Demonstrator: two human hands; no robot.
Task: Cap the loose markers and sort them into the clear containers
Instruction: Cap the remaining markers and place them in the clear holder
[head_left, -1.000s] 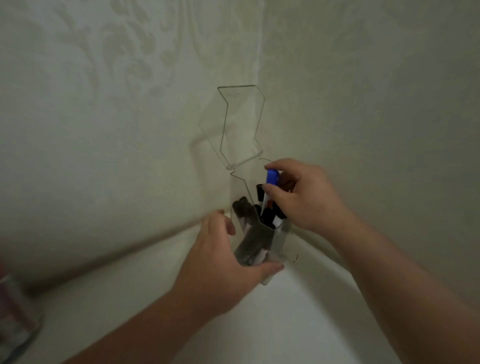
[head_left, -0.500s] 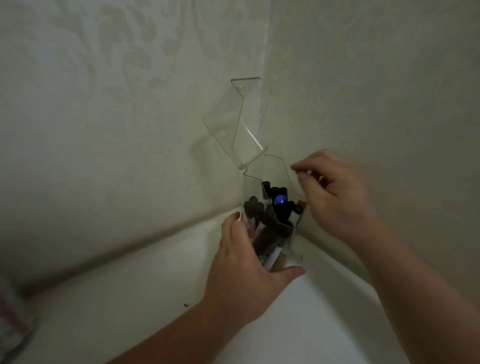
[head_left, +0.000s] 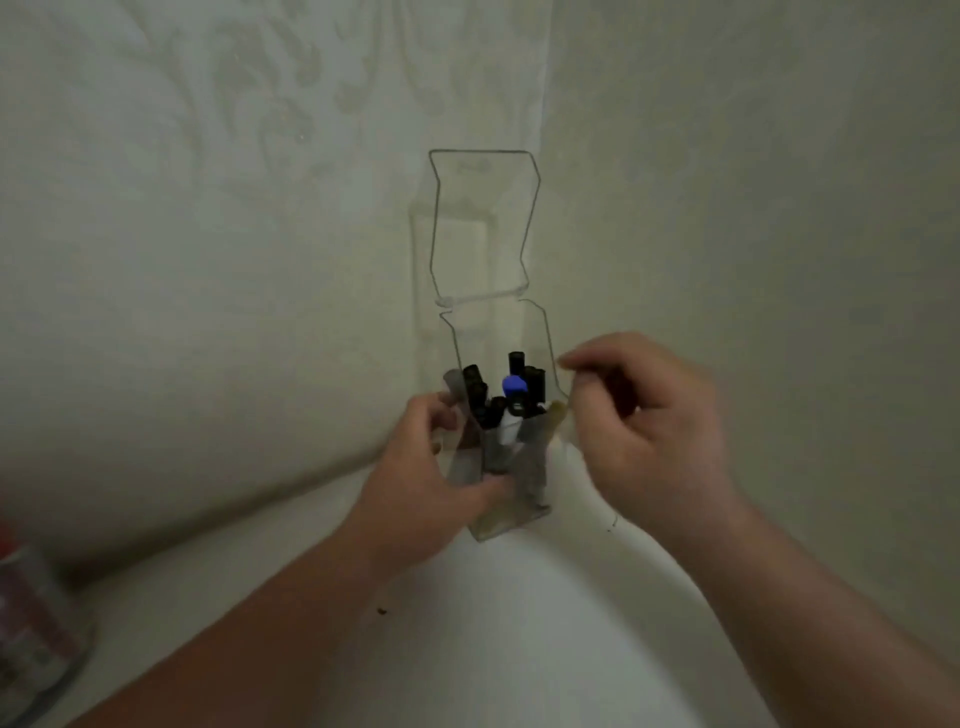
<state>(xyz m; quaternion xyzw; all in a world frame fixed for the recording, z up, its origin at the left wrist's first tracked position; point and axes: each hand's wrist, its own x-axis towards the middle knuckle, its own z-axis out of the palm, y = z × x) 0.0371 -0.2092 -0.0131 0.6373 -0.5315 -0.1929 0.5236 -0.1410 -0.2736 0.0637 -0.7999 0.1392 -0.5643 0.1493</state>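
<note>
A clear container (head_left: 531, 480) stands in the corner where two walls meet, its hinged lid (head_left: 483, 223) flipped up and open. Several black-capped markers (head_left: 475, 385) and one blue-capped marker (head_left: 514, 385) stand inside it. My left hand (head_left: 415, 483) grips the container's lower left side, thumb across the front. My right hand (head_left: 649, 431) is at the container's right, fingers curled, with forefinger and thumb pinching the upper right rim. The frame is blurred there.
The container rests on a white tabletop (head_left: 467, 649) that curves toward me. A red and white can (head_left: 31, 613) stands at the far left edge. Patterned walls close in behind and to the right.
My right hand let go of the blue-capped marker, which now stands in the container, and came to the right rim. The lid has swung more upright.
</note>
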